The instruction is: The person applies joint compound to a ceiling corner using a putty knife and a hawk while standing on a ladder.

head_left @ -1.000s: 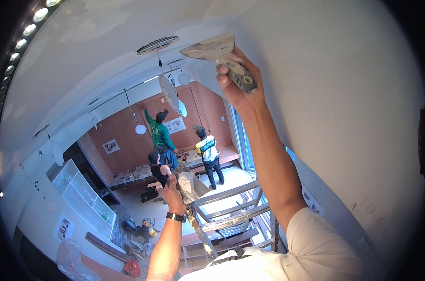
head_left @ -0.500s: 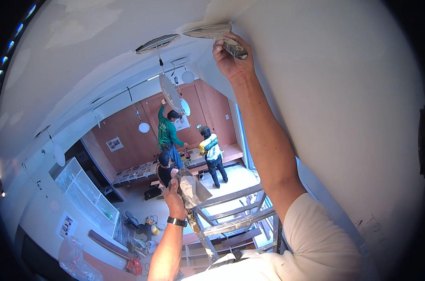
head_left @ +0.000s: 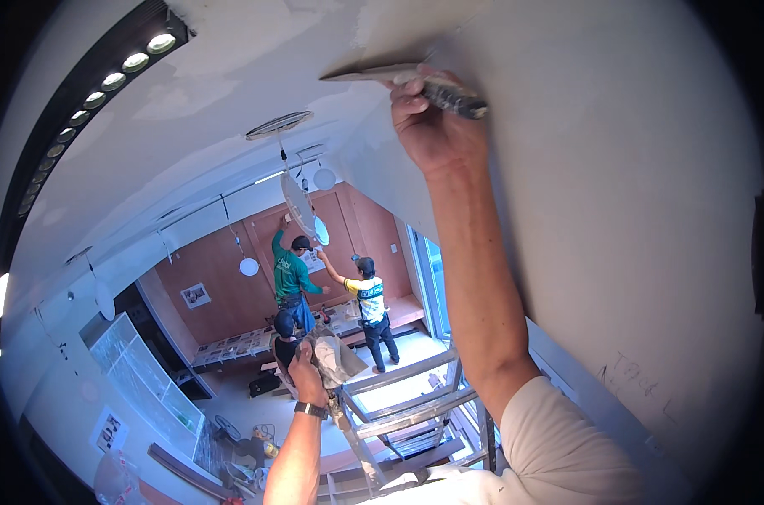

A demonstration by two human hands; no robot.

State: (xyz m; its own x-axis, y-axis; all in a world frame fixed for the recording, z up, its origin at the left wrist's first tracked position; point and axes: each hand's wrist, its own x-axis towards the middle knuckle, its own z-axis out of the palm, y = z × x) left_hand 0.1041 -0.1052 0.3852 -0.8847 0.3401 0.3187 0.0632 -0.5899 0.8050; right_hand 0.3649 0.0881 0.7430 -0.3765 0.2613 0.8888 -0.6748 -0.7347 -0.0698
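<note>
My right hand (head_left: pixel 439 135) is raised to the ceiling, wrapped round the dark handle of a putty knife (head_left: pixel 369 74). The wide blade lies nearly flat against the ceiling (head_left: pixel 273 50), close to the corner with the right-hand wall (head_left: pixel 626 194). Lower down, my left hand (head_left: pixel 306 374) grips a flat metal plate, perhaps a second putty knife (head_left: pixel 354 364), that carries a heap of pale putty (head_left: pixel 327 352). Its handle is largely hidden by the fingers. Paler, patchy filler marks the ceiling around the blade.
Below me stands a metal stepladder (head_left: pixel 416 412). Round light panels (head_left: pixel 296 206) dangle on cables from ceiling cutouts. A black light strip (head_left: pixel 71 118) runs along the upper left. Several people, one in a green shirt (head_left: pixel 294 273), are by a red-brown panelled wall (head_left: pixel 222 252).
My right hand and the putty knife have shifted rightward along the ceiling, away from the round cutout. The view has tilted, bringing in the light strip. The left hand still holds the putty-loaded plate.
</note>
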